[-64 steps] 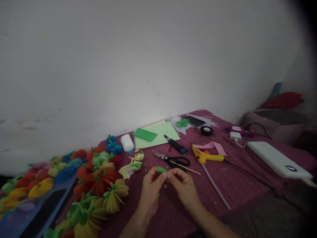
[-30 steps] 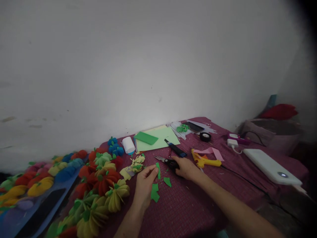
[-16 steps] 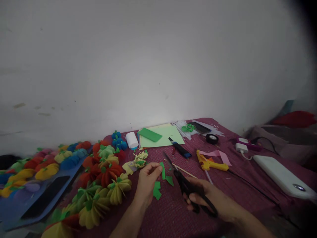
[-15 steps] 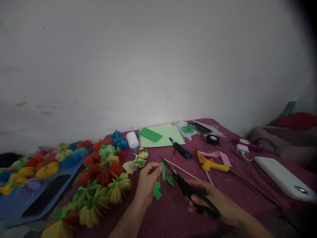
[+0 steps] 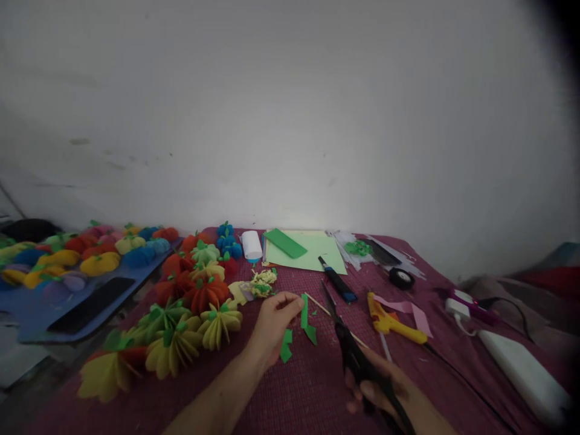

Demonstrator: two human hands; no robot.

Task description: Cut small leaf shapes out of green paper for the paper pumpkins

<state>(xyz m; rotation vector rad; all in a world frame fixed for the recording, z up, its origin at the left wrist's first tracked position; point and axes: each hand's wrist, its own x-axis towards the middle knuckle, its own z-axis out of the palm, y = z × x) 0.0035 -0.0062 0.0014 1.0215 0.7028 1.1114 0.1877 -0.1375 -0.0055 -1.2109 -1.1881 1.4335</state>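
Left hand (image 5: 277, 323): fingers pinched a narrow, flat green strip of thin sheet material (image 5: 304, 312) along its left edge, towards its far end. The strip's long axis ran roughly away from the wearer, above the desk (image 5: 308, 393). Right hand (image 5: 395, 377): fingers were wrapped around the handles of black-handled metal scissors (image 5: 348, 345). The blades lay right of the strip, apart from it, pointing forward and slightly left; the left hand was nearer. No brand, label or writing was legible.
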